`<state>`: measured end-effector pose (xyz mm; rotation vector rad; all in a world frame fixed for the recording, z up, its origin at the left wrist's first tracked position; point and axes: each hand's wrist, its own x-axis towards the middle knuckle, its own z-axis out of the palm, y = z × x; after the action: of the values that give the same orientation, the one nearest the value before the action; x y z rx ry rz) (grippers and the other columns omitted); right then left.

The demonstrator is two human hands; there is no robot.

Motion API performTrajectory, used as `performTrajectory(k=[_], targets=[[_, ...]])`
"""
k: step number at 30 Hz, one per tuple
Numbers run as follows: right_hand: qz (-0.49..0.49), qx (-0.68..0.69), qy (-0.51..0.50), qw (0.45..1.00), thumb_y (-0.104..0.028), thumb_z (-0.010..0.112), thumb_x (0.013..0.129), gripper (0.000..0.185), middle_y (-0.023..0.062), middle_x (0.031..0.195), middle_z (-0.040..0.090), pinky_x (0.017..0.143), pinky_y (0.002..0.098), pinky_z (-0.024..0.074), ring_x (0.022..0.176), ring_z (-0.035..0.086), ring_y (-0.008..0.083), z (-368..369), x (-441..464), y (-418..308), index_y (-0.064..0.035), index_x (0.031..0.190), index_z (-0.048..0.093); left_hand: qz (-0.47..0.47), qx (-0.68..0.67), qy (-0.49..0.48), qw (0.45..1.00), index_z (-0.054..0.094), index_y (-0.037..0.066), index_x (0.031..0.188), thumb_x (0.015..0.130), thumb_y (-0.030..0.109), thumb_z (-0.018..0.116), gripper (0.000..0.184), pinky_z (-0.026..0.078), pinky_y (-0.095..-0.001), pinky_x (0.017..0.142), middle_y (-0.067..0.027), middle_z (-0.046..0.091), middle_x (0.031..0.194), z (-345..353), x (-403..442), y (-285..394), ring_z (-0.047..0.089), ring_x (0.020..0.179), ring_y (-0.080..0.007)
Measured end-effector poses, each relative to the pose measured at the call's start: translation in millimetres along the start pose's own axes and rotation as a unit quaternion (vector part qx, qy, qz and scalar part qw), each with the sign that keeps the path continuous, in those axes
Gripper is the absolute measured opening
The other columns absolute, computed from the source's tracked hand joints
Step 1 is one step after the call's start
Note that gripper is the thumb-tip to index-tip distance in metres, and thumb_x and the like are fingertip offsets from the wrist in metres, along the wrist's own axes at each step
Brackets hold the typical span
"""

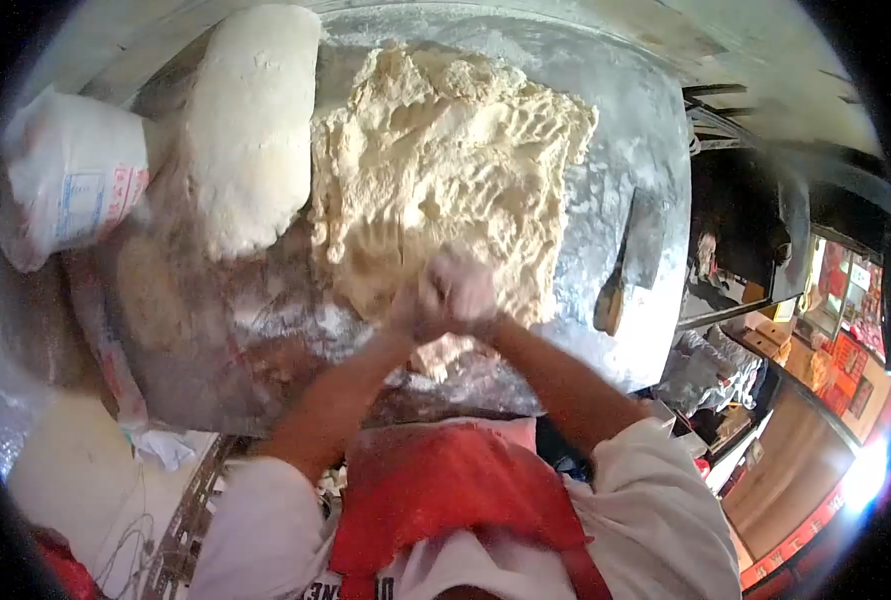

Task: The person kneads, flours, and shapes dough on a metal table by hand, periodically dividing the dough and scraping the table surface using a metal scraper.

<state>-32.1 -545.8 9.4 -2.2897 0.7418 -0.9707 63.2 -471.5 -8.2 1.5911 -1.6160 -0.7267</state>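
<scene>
A wide, lumpy slab of pale yellow dough point(445, 170) covers the middle of the metal worktop point(355, 390), its surface full of dents. My left hand point(425, 302) and my right hand point(467, 290) are together over the near part of this dough, both with fingers closed and knuckles down. They are blurred, and the space inside the fingers is hidden. To their left lies a smooth, thick white roll of dough point(255, 130). A scraper with a wide blade point(645, 240) and a wooden handle rests at the right.
A white plastic bag with red and blue print point(85, 190) stands at the left edge. Beyond the table's right side are dark metal shelving point(735, 220) and a crumpled silvery bag point(710, 370). A red apron point(455, 500) is close to the table's front edge.
</scene>
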Motion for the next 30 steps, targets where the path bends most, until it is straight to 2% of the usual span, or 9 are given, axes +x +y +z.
performTrajectory(k=[4, 6, 9, 13, 14, 19, 23, 25, 30], targets=[[-0.009, -0.016, -0.053, 0.998, -0.021, 0.068, 0.070, 0.024, 0.0144, 0.080, 0.057, 0.061, 0.0447, 0.0549, 0.069, 0.061, 0.0347, 2.1, 8.7, -6.1, -0.0083, 0.089, 0.063, 0.011, -0.251, 0.069, 0.966, 0.057, 0.008, 0.117, 0.085, 0.030, 0.071, 0.040, 0.051, -0.0359, 0.092, -0.0085, 0.059, 0.108, -5.5, -8.5, -14.0, 0.060, 0.104, -0.0213], [0.002, -0.074, -0.141, 0.987, -0.032, 0.071, 0.077, 0.035, 0.0096, 0.100, 0.061, 0.077, 0.0389, 0.0606, 0.095, 0.065, 0.0272, 5.3, 13.9, 14.6, -0.0151, 0.107, 0.063, 0.009, 0.126, 0.036, 0.991, 0.058, 0.008, 0.116, 0.086, 0.032, 0.070, 0.041, 0.051, -0.0352, 0.090, -0.0110, 0.059, 0.112, 3.4, 2.7, -33.9, 0.059, 0.104, -0.0229], [0.187, -0.119, -0.223, 0.949, -0.033, 0.070, 0.083, 0.036, 0.0122, 0.111, 0.060, 0.079, 0.0399, 0.0586, 0.102, 0.063, 0.0262, -8.7, 29.2, -24.4, -0.0139, 0.112, 0.064, 0.089, 0.176, 0.055, 0.979, 0.057, 0.005, 0.118, 0.087, 0.030, 0.069, 0.041, 0.053, -0.0325, 0.085, -0.0127, 0.060, 0.110, 7.7, -11.3, -45.2, 0.059, 0.099, -0.0217], [0.329, 0.016, -0.177, 0.928, -0.037, 0.061, 0.094, 0.039, 0.0191, 0.134, 0.055, 0.095, 0.0486, 0.0501, 0.115, 0.058, 0.0309, -80.7, 32.3, -90.3, -0.0132, 0.124, 0.063, -0.240, 0.147, -0.405, 0.870, 0.052, 0.000, 0.125, 0.091, 0.035, 0.069, 0.052, 0.045, -0.0402, 0.099, -0.0135, 0.053, 0.110, -94.5, 12.1, 70.3, 0.055, 0.107, -0.0273], [0.253, -0.006, -0.162, 0.954, -0.043, 0.056, 0.096, 0.044, 0.0209, 0.139, 0.052, 0.101, 0.0500, 0.0460, 0.120, 0.056, 0.0343, -95.9, 20.4, -93.1, -0.0136, 0.128, 0.062, -0.205, -0.121, -0.268, 0.934, 0.051, -0.001, 0.130, 0.095, 0.036, 0.065, 0.053, 0.044, -0.0393, 0.108, -0.0154, 0.055, 0.118, -131.5, -5.1, 98.4, 0.056, 0.116, -0.0258], [0.266, -0.083, -0.152, 0.948, -0.029, 0.066, 0.093, 0.040, 0.0227, 0.124, 0.058, 0.098, 0.0463, 0.0445, 0.118, 0.053, 0.0422, -122.7, -87.9, -88.9, -0.0064, 0.125, 0.062, -0.307, -0.209, 0.163, 0.914, 0.044, 0.001, 0.141, 0.090, 0.056, 0.064, 0.077, 0.041, -0.0479, 0.111, -0.0220, 0.051, 0.138, -268.9, -76.0, 27.3, 0.055, 0.122, -0.0310], [0.282, -0.118, -0.103, 0.947, -0.021, 0.064, 0.092, 0.030, 0.0217, 0.112, 0.059, 0.092, 0.0479, 0.0454, 0.107, 0.055, 0.0411, -130.1, -154.1, -109.0, -0.0057, 0.118, 0.063, -0.223, -0.156, 0.302, 0.914, 0.047, -0.001, 0.138, 0.087, 0.064, 0.064, 0.084, 0.046, -0.0438, 0.100, -0.0182, 0.057, 0.131, -398.4, -105.8, 24.1, 0.057, 0.117, -0.0279], [0.274, -0.149, -0.089, 0.946, -0.018, 0.064, 0.090, 0.032, 0.0209, 0.111, 0.059, 0.089, 0.0464, 0.0468, 0.103, 0.058, 0.0381, -130.8, -171.0, -122.6, -0.0046, 0.119, 0.063, -0.186, -0.090, 0.369, 0.906, 0.058, -0.002, 0.125, 0.096, 0.025, 0.060, 0.039, 0.049, -0.0338, 0.089, -0.0120, 0.068, 0.111, -460.4, -95.5, 8.8, 0.063, 0.102, -0.0200], [0.375, -0.113, -0.047, 0.919, -0.015, 0.063, 0.090, 0.030, 0.0173, 0.104, 0.061, 0.078, 0.0412, 0.0514, 0.090, 0.064, 0.0299, -114.4, -175.3, -139.3, 0.0005, 0.116, 0.064, -0.114, 0.197, 0.372, 0.900, 0.062, -0.002, 0.120, 0.093, 0.019, 0.061, 0.034, 0.049, -0.0360, 0.094, -0.0150, 0.070, 0.115, -570.3, -46.2, -37.1, 0.065, 0.106, -0.0241]])
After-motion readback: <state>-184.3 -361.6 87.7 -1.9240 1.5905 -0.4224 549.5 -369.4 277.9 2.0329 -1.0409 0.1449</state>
